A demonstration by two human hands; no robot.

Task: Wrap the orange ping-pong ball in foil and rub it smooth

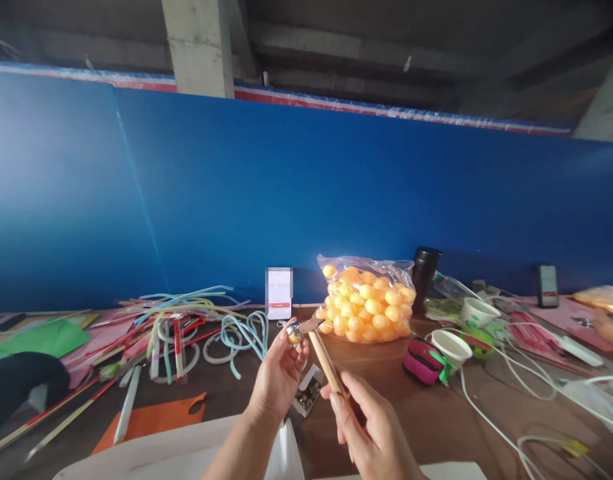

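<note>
My right hand (369,427) is wrapped around the wooden handle of a small hammer (322,353), low in the middle of the view. The hammer's metal head points left and up. My left hand (278,373) is closed around that head, fingertips pinching its shiny round end. Both hands hover above the brown table (386,373). A small open box of little metal bits (308,395) lies on the table just under my hands.
A clear bag of orange balls (367,300) stands behind the hands. Coloured tubes and sticks (186,327) spread to the left, orange paper (151,417) nearer. A dark cup (425,270), white cups (479,312), a pink case (423,361) and white cables (511,393) lie right. Another person's hand (610,328) shows far right.
</note>
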